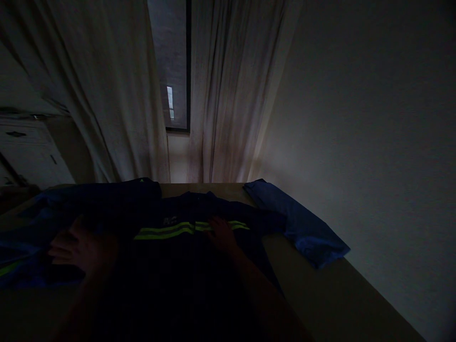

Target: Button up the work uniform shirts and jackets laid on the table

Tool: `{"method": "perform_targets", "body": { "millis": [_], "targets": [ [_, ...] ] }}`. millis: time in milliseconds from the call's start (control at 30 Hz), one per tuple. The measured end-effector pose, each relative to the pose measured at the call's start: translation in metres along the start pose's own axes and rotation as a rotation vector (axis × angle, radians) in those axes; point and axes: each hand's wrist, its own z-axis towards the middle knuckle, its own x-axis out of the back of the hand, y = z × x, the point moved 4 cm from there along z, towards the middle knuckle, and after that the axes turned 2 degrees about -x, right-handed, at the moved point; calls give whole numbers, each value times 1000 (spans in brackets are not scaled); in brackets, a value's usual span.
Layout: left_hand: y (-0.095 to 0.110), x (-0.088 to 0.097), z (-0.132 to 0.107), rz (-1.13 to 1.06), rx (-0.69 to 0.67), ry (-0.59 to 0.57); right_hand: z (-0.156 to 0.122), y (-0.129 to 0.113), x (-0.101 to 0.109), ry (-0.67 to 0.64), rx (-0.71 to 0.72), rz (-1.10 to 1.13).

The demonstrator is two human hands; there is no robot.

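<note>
A dark blue work jacket (213,204) lies spread out in front of me, with yellow-green reflective stripes (164,231) across its chest. My right hand (221,233) rests on the jacket at the stripe right of the front closure, fingers stretched out. Over to the left, my left hand (83,247) has its fingers spread, with nothing visible in it. It is nearest to the blue cloth on the left; whether it touches the cloth is too dark to tell. The lower part of the jacket fades into darkness.
Folded blue jeans (299,218) lie at the right, near the wall (356,142). More blue clothing (117,192) is heaped at the left on the tan surface (320,294). Curtains (124,95) hang beyond the far edge around a narrow window (174,61). A white cabinet (32,147) stands far left.
</note>
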Motion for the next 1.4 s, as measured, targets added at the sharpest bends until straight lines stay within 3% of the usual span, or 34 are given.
{"method": "perform_targets", "body": {
  "millis": [33, 67, 100, 133, 200, 333, 433, 600, 700, 800, 867, 933, 1100, 1200, 1333, 1400],
  "targets": [
    [13, 1, -12, -18, -79, -16, 2, 0, 0, 0, 5, -4],
    [34, -2, -28, -43, -262, -104, 5, 1, 0, -1, 10, -10],
    [59, -9, -49, -91, -526, -274, 8, 2, 0, -3, 15, -18],
    [80, -16, -71, -127, -698, -382, 11, 4, -1, -7, 20, -27],
    [109, -29, -106, -140, -819, -472, 19, 8, -2, -16, 26, -41],
    [127, -57, -140, -60, -826, -521, 32, 17, 3, 16, 27, -34],
    [128, -68, -140, -40, -860, -543, 36, 20, 15, 76, -14, -34],
    [134, -65, -127, -83, -816, -563, 30, 5, 38, 135, -55, -41],
    [136, -65, -124, -104, -785, -586, 12, -25, 39, 95, -2, -24],
    [135, -68, -123, -97, -794, -611, -21, -61, 26, -25, 19, 7],
    [135, -69, -122, -95, -804, -599, -47, -78, 15, -112, -39, -10],
    [134, -69, -122, -109, -796, -581, -68, -84, 10, -120, -116, -33],
    [135, -64, -119, -205, -778, -573, -90, -67, 16, -14, -238, 215],
    [136, -60, -119, -245, -814, -590, -91, -58, 19, 7, -234, 332],
    [136, -51, -136, -292, -906, -666, -88, -53, 22, 39, -198, 424],
    [135, -46, -148, -289, -888, -681, -86, -48, 25, 52, -203, 495]
  ]
}}
